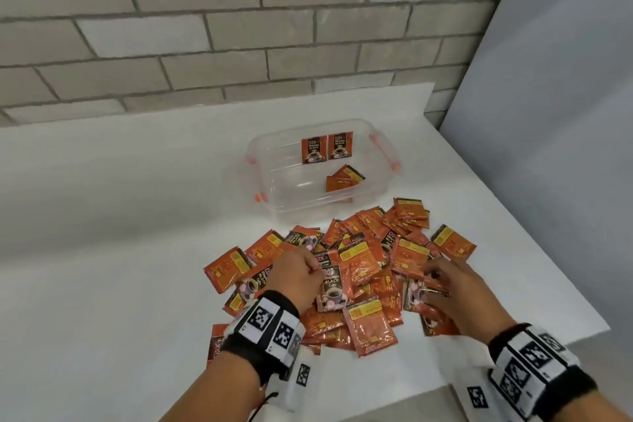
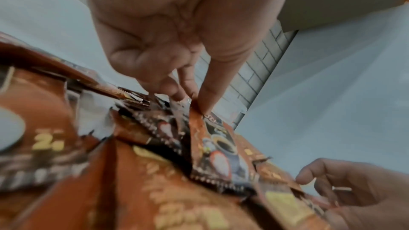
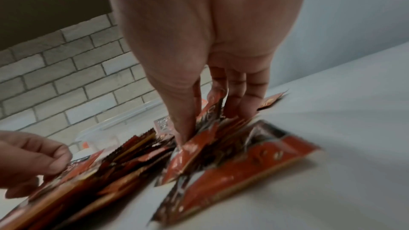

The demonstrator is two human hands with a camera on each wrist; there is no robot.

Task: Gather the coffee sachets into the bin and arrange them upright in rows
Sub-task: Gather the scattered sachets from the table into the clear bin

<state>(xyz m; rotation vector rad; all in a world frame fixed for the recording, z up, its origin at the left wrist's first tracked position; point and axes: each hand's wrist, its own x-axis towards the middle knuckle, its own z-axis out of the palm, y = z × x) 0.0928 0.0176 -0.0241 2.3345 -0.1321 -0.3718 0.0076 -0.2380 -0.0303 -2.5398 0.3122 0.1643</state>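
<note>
Both hands down in the loose heap of orange-and-black foil coffee sachets (image 1: 359, 271) on the white desk (image 1: 102, 216), just in front of the clear plastic bin with orange latches (image 1: 274, 202). Left hand (image 1: 296, 276) with thumb and fingertips pinched on the top edge of one sachet (image 2: 212, 148); right hand (image 1: 455, 291) with thumb and fingers closed on the edges of a few sachets stood on end (image 3: 199, 142).

Best done, probably, by squaring several sachets into a small stack before lifting, printed fronts all one way, gripped near the sealed edges so slick foil cannot fan out. Then set down against the far wall beside the two sachets already standing there (image 1: 327, 148), pressed close so the row props itself. Another couple lying tilted on the bin floor (image 1: 343, 178), to be stood up too.

Head view alone: bin contents and the spread of the heap. Wrist views alone: the pinches themselves, hidden from above by knuckles. Exact count in the right grip impossible to tell through the blur.
</note>
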